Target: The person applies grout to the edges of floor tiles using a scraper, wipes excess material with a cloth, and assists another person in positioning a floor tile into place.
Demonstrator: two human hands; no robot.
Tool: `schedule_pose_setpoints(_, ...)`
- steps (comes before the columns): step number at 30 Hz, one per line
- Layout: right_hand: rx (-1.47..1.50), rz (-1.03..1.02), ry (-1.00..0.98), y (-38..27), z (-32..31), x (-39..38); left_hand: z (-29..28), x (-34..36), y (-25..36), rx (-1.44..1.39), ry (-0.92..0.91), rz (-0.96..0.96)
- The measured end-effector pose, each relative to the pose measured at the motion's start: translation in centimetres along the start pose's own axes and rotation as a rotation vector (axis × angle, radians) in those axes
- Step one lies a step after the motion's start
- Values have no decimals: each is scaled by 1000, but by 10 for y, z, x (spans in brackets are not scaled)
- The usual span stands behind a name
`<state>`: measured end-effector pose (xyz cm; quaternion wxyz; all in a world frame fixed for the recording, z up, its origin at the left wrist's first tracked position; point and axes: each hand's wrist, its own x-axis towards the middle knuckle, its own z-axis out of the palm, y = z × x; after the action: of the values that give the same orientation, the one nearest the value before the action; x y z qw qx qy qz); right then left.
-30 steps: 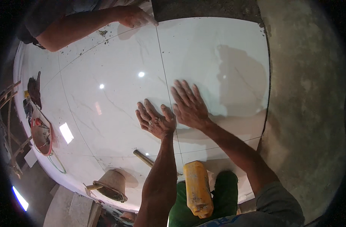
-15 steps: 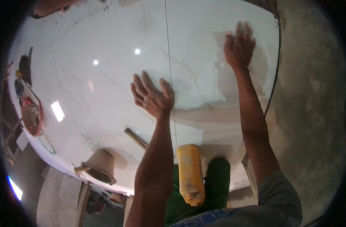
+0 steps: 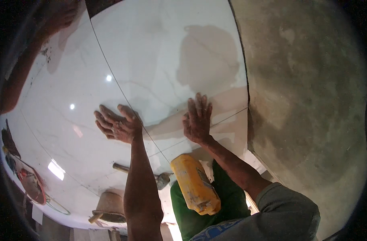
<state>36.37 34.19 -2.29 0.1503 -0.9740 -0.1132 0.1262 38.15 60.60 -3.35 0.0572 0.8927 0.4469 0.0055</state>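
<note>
My left hand (image 3: 120,123) lies on a glossy white floor tile (image 3: 83,100) with faint grey veins, fingers spread, holding nothing. Its thumb side is at the dark joint with the adjoining tile. On that tile (image 3: 159,60), my right hand (image 3: 198,120) rests with fingers stretched forward, just above a cross joint, also holding nothing. A scuffed yellow plastic piece shaped like a jug (image 3: 194,184) sits over my knee, below and between the hands. Partly hidden behind my left forearm is a trowel (image 3: 163,180), its handle showing on the other side.
A wall-like grey cement surface (image 3: 296,100) borders the tiles on the right. A mortar-stained bucket (image 3: 111,203) lies tipped near my left forearm. At far left is a reddish basin (image 3: 31,182) with things in it. Another person's bare limb (image 3: 21,72) shows at upper left.
My right hand has come back toward me from the tile's far part, down to near the cross joint. The view has shifted rightward; another person's limb now shows at upper left.
</note>
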Motion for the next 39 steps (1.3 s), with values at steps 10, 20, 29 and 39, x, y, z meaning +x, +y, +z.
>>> schedule_pose_setpoints(10, 427, -498, 565, -141, -119, 326, -10, 5, 3, -10, 4, -4)
schedule_pose_setpoints(20, 180, -221, 285, -85, -61, 312, -18, 4, 15, -44, -7, 2)
schedule_pose_setpoints(29, -67, -128, 267, 37, -21, 34, -24, 12, 3, -55, -31, -3)
schedule_pose_setpoints(39, -361, 1267, 201, 173, 46, -192, -22, -3, 23, -71, 15, 58)
